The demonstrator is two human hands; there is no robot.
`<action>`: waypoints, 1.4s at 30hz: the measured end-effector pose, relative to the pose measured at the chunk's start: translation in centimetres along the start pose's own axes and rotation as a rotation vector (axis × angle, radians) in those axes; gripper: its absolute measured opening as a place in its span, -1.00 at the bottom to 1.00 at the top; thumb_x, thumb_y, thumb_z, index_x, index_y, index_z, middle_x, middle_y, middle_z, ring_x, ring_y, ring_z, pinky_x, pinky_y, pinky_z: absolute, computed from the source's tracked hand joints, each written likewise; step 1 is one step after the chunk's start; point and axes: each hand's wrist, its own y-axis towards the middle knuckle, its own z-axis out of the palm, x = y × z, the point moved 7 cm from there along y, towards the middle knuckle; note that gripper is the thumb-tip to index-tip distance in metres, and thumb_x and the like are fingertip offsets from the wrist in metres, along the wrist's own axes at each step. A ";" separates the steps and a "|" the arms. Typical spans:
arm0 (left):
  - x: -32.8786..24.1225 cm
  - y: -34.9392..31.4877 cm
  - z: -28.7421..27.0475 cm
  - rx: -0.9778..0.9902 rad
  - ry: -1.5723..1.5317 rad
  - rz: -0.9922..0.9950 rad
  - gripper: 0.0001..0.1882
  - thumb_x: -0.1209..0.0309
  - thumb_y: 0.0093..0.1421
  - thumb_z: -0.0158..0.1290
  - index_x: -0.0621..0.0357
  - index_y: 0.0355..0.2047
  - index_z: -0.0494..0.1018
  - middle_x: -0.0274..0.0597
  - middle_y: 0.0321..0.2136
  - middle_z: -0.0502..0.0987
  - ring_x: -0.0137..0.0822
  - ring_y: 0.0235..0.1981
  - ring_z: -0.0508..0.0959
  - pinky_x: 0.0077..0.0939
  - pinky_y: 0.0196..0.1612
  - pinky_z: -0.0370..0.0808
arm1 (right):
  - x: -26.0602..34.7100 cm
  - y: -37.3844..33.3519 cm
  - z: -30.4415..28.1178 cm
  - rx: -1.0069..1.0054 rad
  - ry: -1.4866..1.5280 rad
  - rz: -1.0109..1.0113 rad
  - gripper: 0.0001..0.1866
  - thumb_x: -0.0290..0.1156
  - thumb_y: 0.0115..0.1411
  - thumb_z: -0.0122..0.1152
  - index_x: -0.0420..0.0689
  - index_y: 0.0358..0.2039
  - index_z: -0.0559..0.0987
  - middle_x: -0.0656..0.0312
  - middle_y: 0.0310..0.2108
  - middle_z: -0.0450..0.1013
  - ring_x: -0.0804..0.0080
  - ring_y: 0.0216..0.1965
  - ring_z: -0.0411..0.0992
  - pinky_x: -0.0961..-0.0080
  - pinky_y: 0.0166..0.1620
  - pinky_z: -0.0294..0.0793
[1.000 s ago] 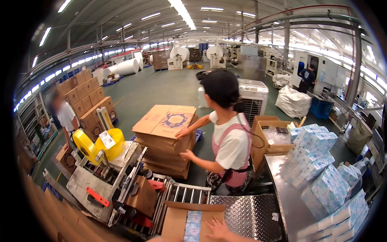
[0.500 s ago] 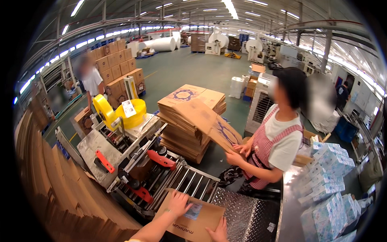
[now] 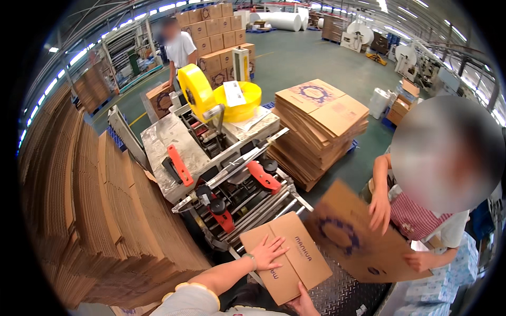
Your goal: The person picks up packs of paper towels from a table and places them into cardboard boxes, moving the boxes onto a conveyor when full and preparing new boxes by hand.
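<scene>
A cardboard box (image 3: 298, 239) with its top flaps folded down sits at the near end of the roller conveyor (image 3: 295, 203). My left hand (image 3: 268, 254) lies flat on its top flaps, fingers spread. My right hand (image 3: 304, 302) grips the box's near right edge; its fingers are partly hidden by the box. Just right of the box, a co-worker's hands hold a large flat carton (image 3: 340, 234) with a dark ring print, tilted over the steel tread plate (image 3: 345, 292).
Ahead stands a carton sealing machine (image 3: 174, 152) with yellow tape rolls (image 3: 237, 102) and red guides. Folded cartons fill the left side (image 3: 105, 210); another stack (image 3: 321, 121) stands beyond the conveyor. Blue-white packs (image 3: 437, 289) lie at right. Another person (image 3: 180, 50) stands far left.
My view has turned left. The box's flaps now cover the blue pack that showed inside. The co-worker's flat carton has moved from the stack to beside my box.
</scene>
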 end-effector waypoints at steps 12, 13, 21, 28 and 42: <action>19.6 2.6 -1.9 -0.135 -0.082 -0.244 -0.13 -0.16 0.33 -0.12 0.19 0.44 0.06 0.10 0.45 0.05 -0.05 0.48 0.04 0.06 0.47 -0.08 | 11.9 18.6 6.6 -0.618 -0.153 -0.786 -0.25 -0.10 0.45 0.05 -0.21 0.45 0.00 -0.06 0.38 0.15 0.13 0.32 0.24 0.22 0.27 0.34; 20.6 3.0 -2.2 -0.143 -0.073 -0.263 -0.12 -0.14 0.32 -0.10 0.26 0.42 0.06 0.10 0.44 0.06 -0.05 0.48 0.05 -0.02 0.48 -0.07 | 13.1 19.0 8.2 -0.656 -0.246 -0.809 -0.25 -0.13 0.45 0.05 -0.21 0.45 -0.01 -0.08 0.37 0.15 0.11 0.31 0.25 0.22 0.26 0.34; 18.7 1.0 -6.5 -0.034 0.052 -0.419 -0.27 0.10 0.19 0.15 0.33 0.26 0.31 0.14 0.39 0.16 0.02 0.46 0.07 -0.03 0.48 -0.05 | 15.7 24.4 16.0 -0.765 -0.523 -0.853 -0.26 -0.18 0.46 0.02 -0.16 0.48 -0.05 -0.28 0.26 0.30 -0.10 0.22 0.38 0.19 0.19 0.39; 7.3 -12.2 -9.9 -0.311 -0.264 -0.373 -0.54 0.25 0.18 0.21 0.09 0.08 0.50 0.10 0.32 0.26 0.11 0.41 0.14 0.11 0.42 0.06 | 18.3 30.1 9.5 -0.446 -1.059 -0.830 -0.38 -0.15 0.43 0.03 -0.22 0.37 0.22 -0.17 0.15 0.41 -0.01 0.13 0.41 0.23 0.16 0.39; -13.5 -33.6 -57.6 -0.893 0.991 -0.522 -0.71 0.57 0.07 0.11 0.15 -0.16 0.55 -0.05 0.03 0.54 -0.04 0.14 0.46 -0.09 0.25 0.35 | -1.1 7.5 -7.4 0.268 -1.333 0.053 -0.74 -0.23 0.30 0.11 -0.14 -0.22 0.61 0.17 -0.38 0.61 0.33 -0.37 0.61 0.40 -0.36 0.52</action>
